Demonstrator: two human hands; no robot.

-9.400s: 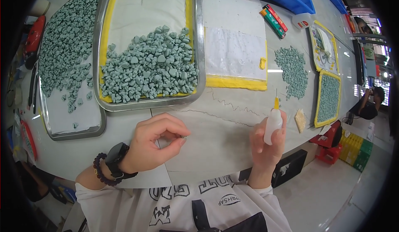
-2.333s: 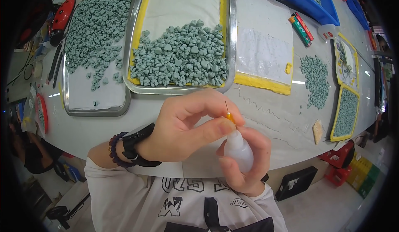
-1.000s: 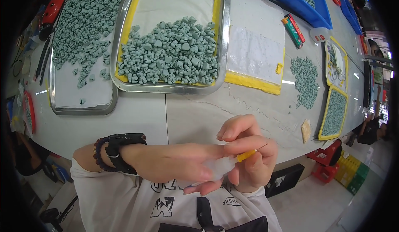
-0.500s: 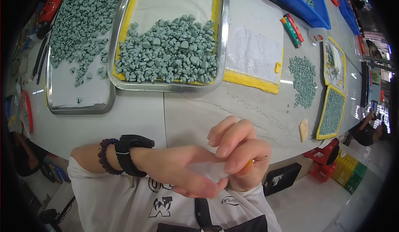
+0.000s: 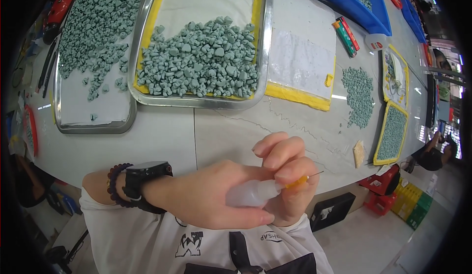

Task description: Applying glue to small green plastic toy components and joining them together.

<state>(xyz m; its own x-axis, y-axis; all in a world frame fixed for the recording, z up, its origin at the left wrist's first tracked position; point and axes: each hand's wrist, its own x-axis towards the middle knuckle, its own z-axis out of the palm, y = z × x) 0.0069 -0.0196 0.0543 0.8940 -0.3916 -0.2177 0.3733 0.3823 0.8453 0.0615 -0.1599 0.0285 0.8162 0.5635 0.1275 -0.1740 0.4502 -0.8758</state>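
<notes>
1. Pale tabletop (image 5: 164, 148) spreads across most of the head view, a dark seam running from the near side up toward the trays. Beyond its right edge are a black box (image 5: 334, 211), a red stool (image 5: 382, 202), yellow and green crates (image 5: 414, 200), and a person in dark clothes (image 5: 432, 153).
2. Left hand (image 5: 209, 195): closed around a translucent white bottle (image 5: 243, 194), which lies nearly level between thumb and index finger above the near side of the tabletop. Its wrist carries a black watch (image 5: 147, 171) and a dark beaded bracelet (image 5: 113, 185).
3. Right hand (image 5: 294, 200): curled narrow beside the bottle's front end, one fingertip over the base of the yellow nozzle (image 5: 297, 181); whether it grips cannot be told. From the nozzle a thin needle (image 5: 315, 173) points right.
4. Ahead of the hands, a steel tray (image 5: 196, 103) holds a heap of grey-green stones (image 5: 201, 60) on white cloth. Another tray (image 5: 98, 129), to its left, carries more.
5. Right of the steel tray lies a white board (image 5: 302, 53) with yellow edging. Further right come two lighters (image 5: 346, 36), a pile of small stones (image 5: 358, 97) and a beige piece (image 5: 358, 154). Behind stands a blue bin (image 5: 354, 12).
</notes>
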